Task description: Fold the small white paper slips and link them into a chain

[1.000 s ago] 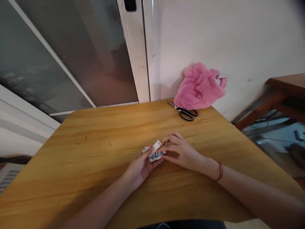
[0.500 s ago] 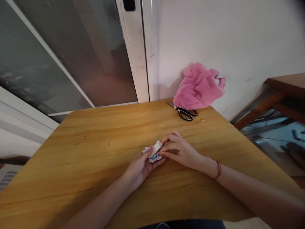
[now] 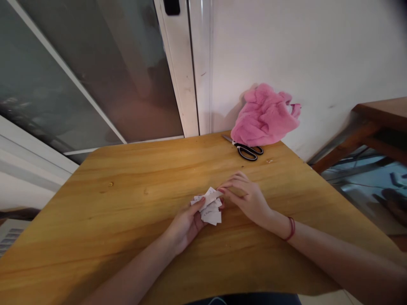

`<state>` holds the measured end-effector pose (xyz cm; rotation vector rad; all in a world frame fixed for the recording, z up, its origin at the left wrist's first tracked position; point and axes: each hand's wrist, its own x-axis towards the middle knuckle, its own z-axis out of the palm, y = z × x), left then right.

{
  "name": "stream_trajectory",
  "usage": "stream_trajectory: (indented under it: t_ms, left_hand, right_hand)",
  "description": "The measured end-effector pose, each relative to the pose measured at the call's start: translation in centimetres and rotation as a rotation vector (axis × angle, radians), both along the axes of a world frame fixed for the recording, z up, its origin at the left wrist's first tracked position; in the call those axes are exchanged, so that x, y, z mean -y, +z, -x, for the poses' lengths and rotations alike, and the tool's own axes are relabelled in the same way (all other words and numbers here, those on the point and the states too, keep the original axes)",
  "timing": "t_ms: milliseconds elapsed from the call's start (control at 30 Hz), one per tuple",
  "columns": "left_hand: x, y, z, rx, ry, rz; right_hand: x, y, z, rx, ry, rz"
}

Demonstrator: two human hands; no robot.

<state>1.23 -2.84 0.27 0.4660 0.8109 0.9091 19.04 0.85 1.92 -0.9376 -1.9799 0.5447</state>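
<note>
A small bunch of white paper slips (image 3: 211, 215) lies fanned out in my left hand (image 3: 187, 226), above the wooden table. My left thumb presses on the slips from above while the fingers support them underneath. Faint writing shows on some of the slips, too small to read. My right hand (image 3: 251, 202) pinches the upper right end of one pale slip (image 3: 213, 196) between thumb and fingertips. That slip still overlaps the others. A red string bracelet circles the right wrist.
Black-handled scissors (image 3: 247, 151) lie at the back of the wooden table (image 3: 152, 169), partly beneath a pink fluffy cloth (image 3: 265, 116) against the white wall. A glass-paneled door (image 3: 127, 76) stands behind to the left. Another wooden table (image 3: 381, 110) is at the right.
The slip with blue print no longer shows on top; white slips now spread wider and lower in my left hand. My right hand has shifted slightly up and right, pinching a slip's end.
</note>
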Motion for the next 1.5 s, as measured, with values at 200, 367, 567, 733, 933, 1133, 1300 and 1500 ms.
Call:
stream_trajectory:
  t_ms: [200,367,567,733,933,1133,1300,1500]
  left_hand:
    - [0.1,0.2,-0.3,0.023,-0.03,0.011]
    - [0.1,0.2,-0.7,-0.003,-0.005,0.008]
    - [-0.1,0.1,-0.7,-0.073,0.066,0.015]
    - [-0.4,-0.2,-0.3,-0.019,0.099,-0.004]
    - [-0.6,-0.6,-0.1,0.039,0.174,0.028]
    - [-0.8,-0.5,0.3,0.133,0.162,0.108]
    - [-1.1,-0.5,0.6,0.181,0.147,0.15]
    - [-1.2,-0.4,0.7,0.225,0.123,0.136]
  right_hand:
    - [0.1,-0.3,0.4,0.009,-0.105,0.119]
    - [0.4,-1.1,1.2,0.108,-0.099,0.154]
    - [0.3,-1.0,0.4,0.189,-0.033,0.092]
    - [0.8,-0.1,-0.3,0.274,0.171,-0.014]
    - [1.0,-1.0,0.6,0.382,0.16,-0.082]
    - [0.3,-1.5,0.2,0.385,0.104,-0.147]
    - [0.3,-1.6,0.1,0.372,0.071,-0.156]
    - [0.3,-1.7,0.1,0.368,0.072,-0.17]
